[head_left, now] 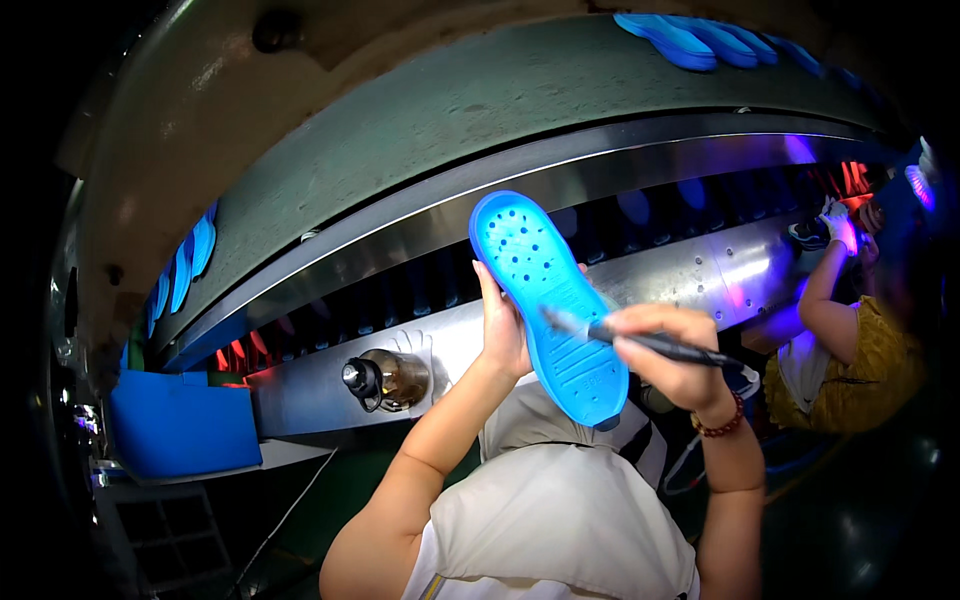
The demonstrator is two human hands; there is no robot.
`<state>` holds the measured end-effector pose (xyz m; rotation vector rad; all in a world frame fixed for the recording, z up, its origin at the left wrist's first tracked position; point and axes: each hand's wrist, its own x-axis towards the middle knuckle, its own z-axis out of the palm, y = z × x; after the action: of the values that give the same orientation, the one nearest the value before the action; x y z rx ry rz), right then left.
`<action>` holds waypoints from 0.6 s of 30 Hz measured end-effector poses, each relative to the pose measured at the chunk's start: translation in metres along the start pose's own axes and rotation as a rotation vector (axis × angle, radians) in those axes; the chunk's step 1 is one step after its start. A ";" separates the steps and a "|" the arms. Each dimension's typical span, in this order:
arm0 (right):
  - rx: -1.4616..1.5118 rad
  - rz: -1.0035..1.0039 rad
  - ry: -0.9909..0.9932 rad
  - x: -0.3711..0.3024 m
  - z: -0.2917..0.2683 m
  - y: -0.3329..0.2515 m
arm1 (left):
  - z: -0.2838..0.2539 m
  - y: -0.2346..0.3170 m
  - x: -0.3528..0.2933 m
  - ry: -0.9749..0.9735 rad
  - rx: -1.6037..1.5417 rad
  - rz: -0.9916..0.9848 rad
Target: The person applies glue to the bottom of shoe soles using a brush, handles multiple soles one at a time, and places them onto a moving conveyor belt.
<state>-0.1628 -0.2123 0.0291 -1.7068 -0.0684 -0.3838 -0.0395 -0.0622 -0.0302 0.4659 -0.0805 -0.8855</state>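
Note:
A bright blue shoe sole (575, 370), with a group of small holes toward its far end and raised ribs lower down, is held up in front of my torso. My left hand (505, 325) grips its left edge, the thumb showing along the side and the other fingers hidden behind. In my closed right hand (668, 350) is a slim dark-handled brush (660, 345). Its pale tip, smeared by motion, is over the middle of the sole; whether it touches cannot be told. A beaded bracelet circles my right wrist.
Ahead runs a grey-green conveyor belt (430, 110) with a metal edge, carrying more blue soles (690, 42). On the metal ledge (310, 392) stands a dark-lidded bottle (385, 380). A blue panel (180, 425) is at left. At right, a gloved co-worker (835, 345) sits under purple light.

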 end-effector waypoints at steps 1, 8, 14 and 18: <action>-0.142 -0.186 0.044 0.006 0.003 0.012 | 0.007 -0.001 0.002 -0.012 -0.016 0.004; -0.043 -0.269 -0.229 -0.006 -0.005 -0.006 | 0.019 0.027 0.000 -0.095 -0.008 0.158; -0.148 -0.251 -0.353 -0.010 -0.006 -0.005 | 0.022 0.041 0.011 -0.075 0.071 0.203; 0.056 -0.030 -0.090 -0.009 -0.021 0.017 | 0.022 0.048 0.016 -0.083 0.047 0.161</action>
<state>-0.1717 -0.2343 0.0133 -1.6687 -0.1696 -0.3244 0.0005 -0.0564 0.0080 0.4594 -0.2126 -0.7459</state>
